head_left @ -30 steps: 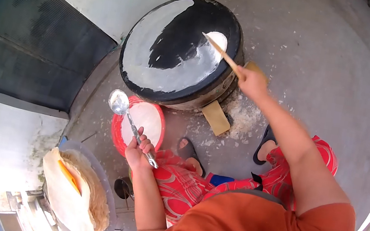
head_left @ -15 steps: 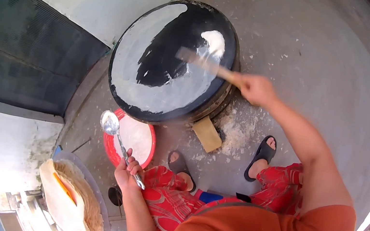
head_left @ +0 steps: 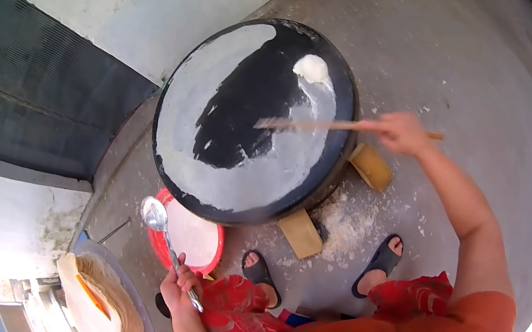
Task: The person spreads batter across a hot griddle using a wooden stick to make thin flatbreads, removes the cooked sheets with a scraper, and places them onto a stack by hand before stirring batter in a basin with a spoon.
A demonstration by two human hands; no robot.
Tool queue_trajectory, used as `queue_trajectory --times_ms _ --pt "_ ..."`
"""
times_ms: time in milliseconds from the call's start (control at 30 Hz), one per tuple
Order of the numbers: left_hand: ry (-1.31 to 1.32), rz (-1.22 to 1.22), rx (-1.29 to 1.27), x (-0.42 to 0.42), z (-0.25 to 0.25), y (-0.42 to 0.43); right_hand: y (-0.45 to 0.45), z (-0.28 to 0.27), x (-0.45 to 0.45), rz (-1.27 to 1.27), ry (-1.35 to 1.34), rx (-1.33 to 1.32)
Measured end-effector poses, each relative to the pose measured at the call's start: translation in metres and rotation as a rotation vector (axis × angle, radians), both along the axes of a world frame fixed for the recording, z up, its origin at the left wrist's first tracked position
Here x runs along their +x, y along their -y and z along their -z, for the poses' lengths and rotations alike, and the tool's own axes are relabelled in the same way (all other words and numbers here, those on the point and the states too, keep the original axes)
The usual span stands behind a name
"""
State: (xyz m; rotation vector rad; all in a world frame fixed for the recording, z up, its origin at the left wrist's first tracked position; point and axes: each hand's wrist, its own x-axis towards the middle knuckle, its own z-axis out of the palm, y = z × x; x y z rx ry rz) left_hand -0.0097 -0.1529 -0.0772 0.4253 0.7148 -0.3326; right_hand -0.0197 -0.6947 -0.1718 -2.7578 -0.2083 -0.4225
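My right hand (head_left: 402, 132) grips a wooden spreader (head_left: 329, 126) by its handle; the blade lies over the round black griddle (head_left: 240, 109). A pale layer of batter (head_left: 206, 184) covers the griddle's left, lower and right parts, with the dark surface bare in between. A white lump of batter (head_left: 312, 69) sits near the upper right edge. My left hand (head_left: 181, 287) is closed around the handle of a metal ladle (head_left: 155, 214), whose bowl is beside the red basin (head_left: 218, 256) of white batter.
A stack of thin flatbreads (head_left: 101, 307) lies on a tray at the lower left, with something orange on it. A tan block (head_left: 300, 234) and a yellowish container (head_left: 370, 167) stand by the griddle. White crumbs (head_left: 347, 229) litter the floor near my sandalled feet.
The spreader has moved away from the white lump toward the griddle's middle, and my right hand has moved right. The left hand still holds the ladle. The view has shifted, so the griddle appears lower.
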Motion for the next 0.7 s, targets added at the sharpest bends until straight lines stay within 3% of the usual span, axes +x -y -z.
queue_trajectory --times_ms 67,133,200,233,300,333,400,467,633,700 --pt "-0.005 -0.007 0.030 0.001 -0.002 0.005 0.027 0.009 0.010 0.097 0.029 0.031" --pt "-0.012 -0.008 0.031 0.005 -0.002 0.011 0.042 0.000 0.047 0.287 0.064 -0.197" --pt "-0.015 -0.018 0.025 0.006 -0.002 0.017 0.020 -0.006 0.097 0.355 0.056 -0.252" --pt "-0.041 -0.024 0.019 0.008 -0.003 0.021 0.005 -0.012 0.110 0.352 0.059 -0.249" --pt "-0.066 -0.029 0.012 0.012 -0.004 0.023 -0.020 -0.018 0.123 0.390 -0.039 0.160" --pt "-0.066 -0.009 0.016 0.011 -0.003 0.020 -0.014 -0.010 0.114 0.220 0.047 0.209" --pt "-0.058 0.010 -0.012 0.011 -0.001 0.018 0.013 -0.022 0.075 0.059 -0.042 -0.028" --pt "-0.053 -0.005 0.004 0.012 -0.003 0.019 0.057 -0.016 0.061 0.267 -0.205 -0.058" --pt "-0.036 -0.032 -0.004 0.014 -0.006 0.021 0.039 0.001 0.157 0.356 -0.008 -0.234" --pt "-0.041 -0.036 -0.013 0.016 -0.008 0.024 -0.009 -0.017 0.200 0.399 -0.093 -0.086"
